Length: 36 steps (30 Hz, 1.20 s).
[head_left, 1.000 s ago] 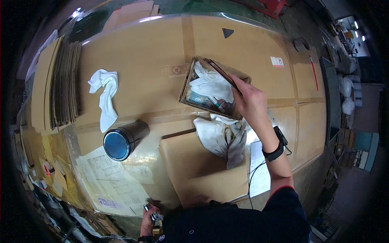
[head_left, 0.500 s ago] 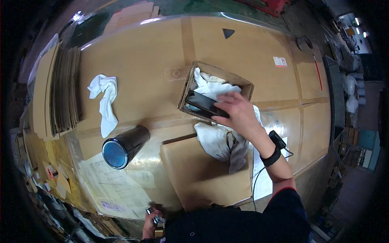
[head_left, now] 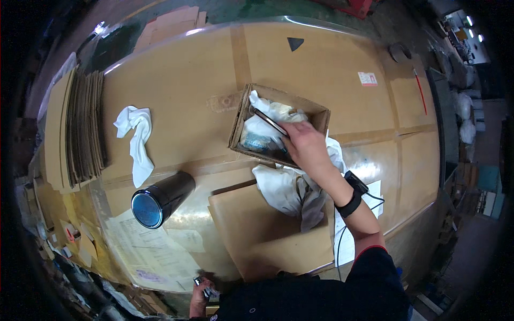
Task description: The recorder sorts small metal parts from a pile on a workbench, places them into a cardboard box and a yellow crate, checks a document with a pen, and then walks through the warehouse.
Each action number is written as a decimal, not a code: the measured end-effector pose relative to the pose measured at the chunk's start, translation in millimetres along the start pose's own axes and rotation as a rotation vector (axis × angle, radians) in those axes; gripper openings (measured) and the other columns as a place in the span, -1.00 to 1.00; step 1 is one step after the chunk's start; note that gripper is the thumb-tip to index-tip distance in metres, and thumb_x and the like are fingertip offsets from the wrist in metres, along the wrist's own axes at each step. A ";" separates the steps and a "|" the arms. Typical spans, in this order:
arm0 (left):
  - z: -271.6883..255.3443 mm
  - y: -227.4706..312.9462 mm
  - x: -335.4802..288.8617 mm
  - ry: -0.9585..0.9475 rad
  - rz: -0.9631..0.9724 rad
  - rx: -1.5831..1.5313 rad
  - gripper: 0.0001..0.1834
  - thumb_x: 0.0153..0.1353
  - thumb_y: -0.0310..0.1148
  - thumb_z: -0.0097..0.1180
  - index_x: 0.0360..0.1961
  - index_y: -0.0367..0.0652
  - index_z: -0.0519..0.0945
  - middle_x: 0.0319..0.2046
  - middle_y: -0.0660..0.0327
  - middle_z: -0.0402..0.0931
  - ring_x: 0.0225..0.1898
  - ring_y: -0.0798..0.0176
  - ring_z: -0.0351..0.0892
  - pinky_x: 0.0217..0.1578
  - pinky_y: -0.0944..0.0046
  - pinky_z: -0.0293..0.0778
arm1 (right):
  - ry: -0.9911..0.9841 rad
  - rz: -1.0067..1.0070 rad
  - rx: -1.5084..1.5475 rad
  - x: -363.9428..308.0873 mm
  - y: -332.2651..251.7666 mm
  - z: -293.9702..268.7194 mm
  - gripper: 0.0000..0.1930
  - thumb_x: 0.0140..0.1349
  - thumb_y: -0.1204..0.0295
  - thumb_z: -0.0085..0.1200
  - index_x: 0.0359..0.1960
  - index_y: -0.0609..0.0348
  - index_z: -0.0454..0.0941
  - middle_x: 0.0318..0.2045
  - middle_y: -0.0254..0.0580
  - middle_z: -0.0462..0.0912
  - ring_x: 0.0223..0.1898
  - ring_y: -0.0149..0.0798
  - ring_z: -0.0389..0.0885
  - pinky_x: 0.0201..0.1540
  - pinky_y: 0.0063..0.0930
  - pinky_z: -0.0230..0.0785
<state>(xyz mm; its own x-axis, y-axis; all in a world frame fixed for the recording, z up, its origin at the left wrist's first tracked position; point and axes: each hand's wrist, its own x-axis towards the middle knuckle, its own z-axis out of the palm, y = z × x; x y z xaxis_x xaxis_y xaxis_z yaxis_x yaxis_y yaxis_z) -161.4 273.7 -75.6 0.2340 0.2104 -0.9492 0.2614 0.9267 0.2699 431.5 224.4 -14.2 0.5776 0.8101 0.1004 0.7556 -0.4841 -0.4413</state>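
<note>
My right hand reaches over an open cardboard box and grips a smartphone, a thin dark slab seen nearly edge-on. White cloths and a bag with blue print lie inside the box beneath it. What my fingers cover of the smartphone is hidden. At the lower edge, my left hand is closed on a small shiny metallic thing, too small to name. A crumpled white cloth lies just in front of the box, on a flat cardboard piece.
A dark cylindrical tumbler lies on its side at left. Beyond it are a white cloth and a stack of cardboard sheets. Papers lie near left. A tape roll and red pen are far right.
The smartphone has tilted from showing its broad dark face to nearly edge-on, uncovering the printed bag in the box. My right hand stays over the box; my left hand has barely moved.
</note>
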 end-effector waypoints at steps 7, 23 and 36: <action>35.9 24.2 -12.0 0.080 -0.006 0.026 -0.82 -0.10 -0.44 0.18 -0.54 -0.09 0.39 -0.66 0.24 0.38 -0.59 0.26 0.44 -0.56 0.29 0.38 | 0.266 0.056 -0.165 14.2 -13.4 -22.9 -0.69 -0.15 0.50 0.17 -0.27 0.09 0.48 -0.38 -0.25 0.50 -0.27 -0.18 0.44 -0.31 -0.34 0.39; 36.2 25.2 -22.4 0.087 -0.025 0.081 -0.76 -0.05 -0.34 0.12 -0.36 -0.13 0.39 -0.58 0.27 0.40 -0.55 0.27 0.43 -0.51 0.27 0.39 | -0.328 -0.012 0.135 -27.3 -28.7 4.1 -0.50 0.08 -0.08 -0.02 -0.36 0.20 0.45 -0.54 0.06 0.56 -0.41 0.04 0.56 -0.38 -0.17 0.40; 26.7 6.4 -5.8 -0.124 0.297 0.105 -0.79 -0.02 -0.29 0.14 -0.45 -0.10 0.38 -0.58 0.24 0.42 -0.51 0.31 0.44 -0.47 0.35 0.36 | -0.169 0.276 0.680 -157.5 -89.3 -55.5 -0.86 0.17 0.39 0.05 -0.39 0.18 0.60 -0.40 -0.25 0.63 -0.36 -0.44 0.57 -0.34 -0.55 0.35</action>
<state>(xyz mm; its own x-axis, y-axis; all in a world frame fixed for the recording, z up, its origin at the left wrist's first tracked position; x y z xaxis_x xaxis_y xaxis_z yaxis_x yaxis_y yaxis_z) -136.2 270.0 -64.1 0.4249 0.4208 -0.8014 0.2584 0.7921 0.5530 290.1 121.6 58.9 0.6215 0.7553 -0.2081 0.2012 -0.4105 -0.8894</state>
